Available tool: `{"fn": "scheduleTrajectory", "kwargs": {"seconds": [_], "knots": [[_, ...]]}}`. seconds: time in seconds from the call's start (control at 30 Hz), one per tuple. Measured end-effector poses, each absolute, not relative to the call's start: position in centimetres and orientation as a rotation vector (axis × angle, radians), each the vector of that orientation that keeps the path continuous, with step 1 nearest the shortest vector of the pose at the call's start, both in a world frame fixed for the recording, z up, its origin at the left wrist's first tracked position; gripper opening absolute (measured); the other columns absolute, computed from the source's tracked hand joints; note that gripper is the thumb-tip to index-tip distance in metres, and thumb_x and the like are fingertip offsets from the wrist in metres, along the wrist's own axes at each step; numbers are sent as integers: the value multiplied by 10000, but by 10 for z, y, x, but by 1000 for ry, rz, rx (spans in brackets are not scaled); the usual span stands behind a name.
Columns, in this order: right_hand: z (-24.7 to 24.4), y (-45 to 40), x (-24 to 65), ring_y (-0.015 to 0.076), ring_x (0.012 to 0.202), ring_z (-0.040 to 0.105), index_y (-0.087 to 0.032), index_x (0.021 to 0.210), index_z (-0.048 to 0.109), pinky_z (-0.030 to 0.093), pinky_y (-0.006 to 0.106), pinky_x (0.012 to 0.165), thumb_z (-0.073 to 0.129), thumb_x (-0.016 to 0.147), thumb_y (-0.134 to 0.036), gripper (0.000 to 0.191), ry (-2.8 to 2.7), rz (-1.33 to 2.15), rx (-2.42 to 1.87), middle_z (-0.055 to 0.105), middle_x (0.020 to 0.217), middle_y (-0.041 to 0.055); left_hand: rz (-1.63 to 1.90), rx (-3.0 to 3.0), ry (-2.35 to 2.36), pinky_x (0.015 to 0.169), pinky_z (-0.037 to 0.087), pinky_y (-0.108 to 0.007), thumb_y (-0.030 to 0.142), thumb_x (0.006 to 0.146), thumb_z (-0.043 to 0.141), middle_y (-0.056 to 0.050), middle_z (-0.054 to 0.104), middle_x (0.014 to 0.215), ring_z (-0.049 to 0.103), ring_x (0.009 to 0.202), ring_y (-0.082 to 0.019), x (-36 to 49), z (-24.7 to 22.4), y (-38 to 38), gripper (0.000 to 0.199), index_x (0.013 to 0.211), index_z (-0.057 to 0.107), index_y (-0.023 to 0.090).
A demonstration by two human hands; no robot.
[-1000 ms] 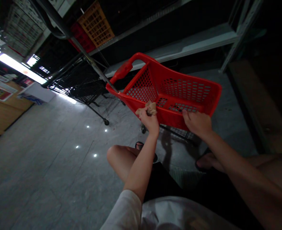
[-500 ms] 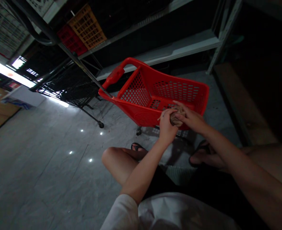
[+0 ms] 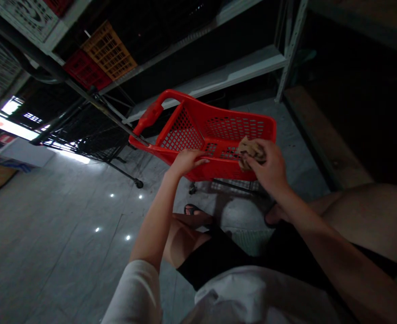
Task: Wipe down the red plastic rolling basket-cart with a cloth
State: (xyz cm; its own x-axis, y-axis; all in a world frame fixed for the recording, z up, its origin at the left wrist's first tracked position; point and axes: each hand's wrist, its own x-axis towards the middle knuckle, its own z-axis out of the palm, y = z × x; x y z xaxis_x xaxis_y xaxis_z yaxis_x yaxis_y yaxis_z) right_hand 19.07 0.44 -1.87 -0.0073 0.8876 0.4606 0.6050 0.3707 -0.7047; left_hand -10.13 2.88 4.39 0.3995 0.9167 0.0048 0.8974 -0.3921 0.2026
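My right hand (image 3: 272, 164) grips a wad of crumpled brown paper (image 3: 250, 150), holding it above the near side of a small red plastic shopping cart (image 3: 218, 170). The paper's lower part hangs in front of the cart's rim. My left hand (image 3: 189, 161) is at the same near rim, farther left, with its fingers stretched out and the thumb apart. Nothing shows in it; whether it rests on the rim or hovers just over it, I cannot tell. Through the cart's open top, its perforated basket floor and walls are visible.
A larger black metal cart (image 3: 114, 164) stands at left, its long handle bar crossing near the red cart's handle. Behind are shelves (image 3: 225, 81) with a yellow crate (image 3: 110, 49) and a red crate (image 3: 87, 69). My legs are close below the cart.
My hands have parted: both were on the brown wad, and now only the right holds it. The left has moved left to the cart's rim. The view has shifted slightly.
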Motion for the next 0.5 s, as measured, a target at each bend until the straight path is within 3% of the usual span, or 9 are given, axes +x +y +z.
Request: {"fn": "scheduleTrajectory", "kwargs": {"seconds": [0.13, 0.23, 0.37, 0.5], "knots": [[-19, 0, 142, 327, 1144, 658, -219, 1355, 692, 518, 437, 961, 649, 1012, -286, 352, -1998, 195, -1261, 721, 1266, 154, -97, 2565, 1822, 975, 519, -350, 407, 1091, 621, -69, 854, 1119, 787, 1076, -274, -99, 36, 30, 238, 1181, 818, 307], [-24, 4, 114, 314, 1110, 656, -182, 1405, 682, 486, 422, 926, 596, 1055, -258, 368, -2162, 62, -1309, 707, 1356, 175, -124, 2609, 1876, 940, 506, -363, 456, 1095, 598, -82, 857, 1075, 785, 1043, -288, -94, 30, 30, 277, 1139, 821, 298], [-33, 12, 112, 303, 1074, 634, -182, 1399, 687, 447, 444, 938, 423, 1107, -174, 394, -2353, -67, -1271, 758, 1280, 146, -75, 2610, 1885, 929, 480, -372, 464, 1106, 552, -71, 858, 1083, 774, 1026, -285, -94, 24, 33, 307, 1115, 814, 305], [-43, 16, 137, 295, 1080, 615, -214, 1485, 642, 413, 445, 940, 419, 1104, -162, 444, -2409, -82, -1221, 754, 1300, 137, 20, 2580, 1875, 951, 464, -394, 465, 1092, 569, -68, 858, 1095, 764, 1036, -296, -95, 21, 36, 296, 1111, 819, 308]]}}
